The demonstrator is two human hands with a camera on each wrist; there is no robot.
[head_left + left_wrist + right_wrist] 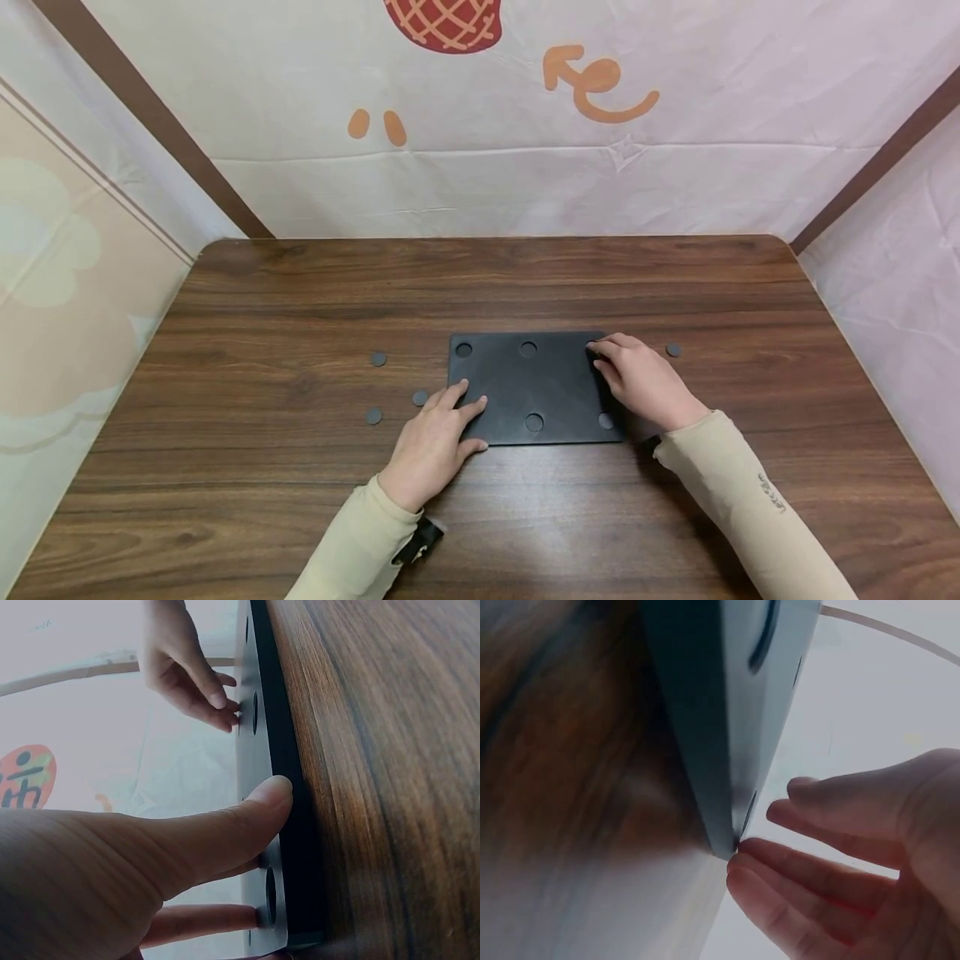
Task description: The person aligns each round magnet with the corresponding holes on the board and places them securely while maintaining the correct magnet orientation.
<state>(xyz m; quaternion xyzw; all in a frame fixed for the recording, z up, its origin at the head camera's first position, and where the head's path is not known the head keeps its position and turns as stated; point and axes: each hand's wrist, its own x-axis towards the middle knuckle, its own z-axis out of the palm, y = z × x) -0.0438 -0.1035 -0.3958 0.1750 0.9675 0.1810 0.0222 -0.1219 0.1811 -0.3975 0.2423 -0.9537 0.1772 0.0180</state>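
A black rectangular board (566, 387) with round recesses lies flat on the table. My left hand (431, 450) rests spread over its left end, with the thumb on the near edge and fingertips on top; the near-left recess is hidden beneath it. My right hand (645, 379) touches the far-right corner with its fingertips, partly covering the recess there. In the right wrist view, no object shows between that hand's thumb and fingers (810, 881). The near-right recess looks filled by a grey disc (606, 421). Other recesses, such as the far-middle one (528, 350), look dark inside.
Several small grey discs lie loose: a far-left disc (378, 358), a near-left disc (373, 416), one by the left hand (420, 398), and one right of the board (673, 350). The wooden table (300, 300) meets a printed cloth backdrop (480, 192) behind.
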